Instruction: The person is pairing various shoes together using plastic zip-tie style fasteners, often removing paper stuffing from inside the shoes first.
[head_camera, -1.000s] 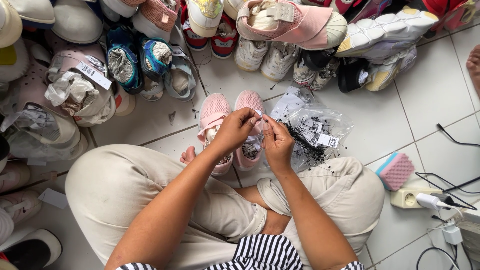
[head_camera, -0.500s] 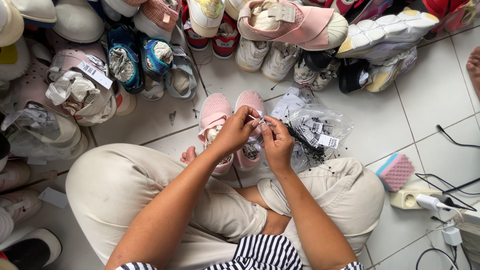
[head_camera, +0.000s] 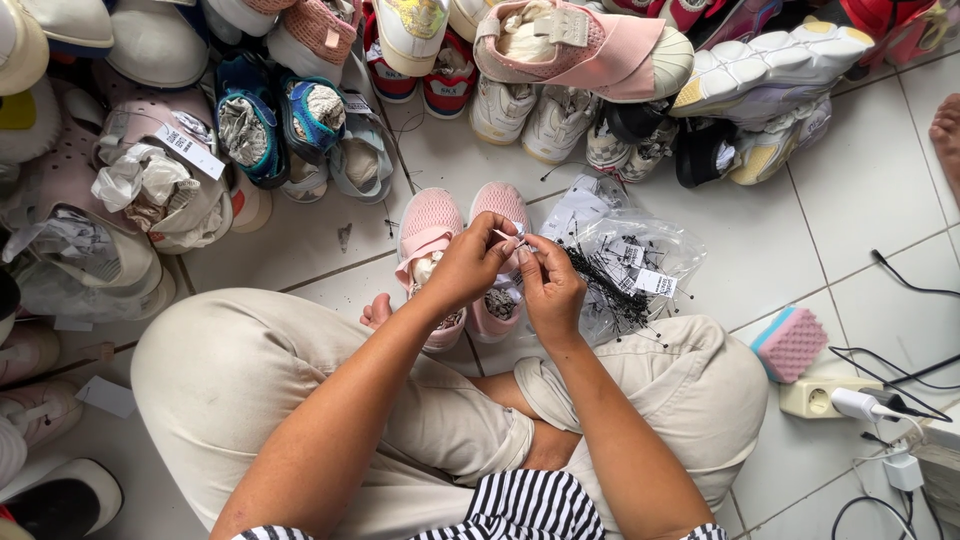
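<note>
A white tiled floor is ringed with piled shoes from nine to two o'clock. Left hand and right hand meet over a pair of pink shoes, fingertips pinched together on what seems a small tag. A clear bag of tags lies at three o'clock of the hands.
</note>
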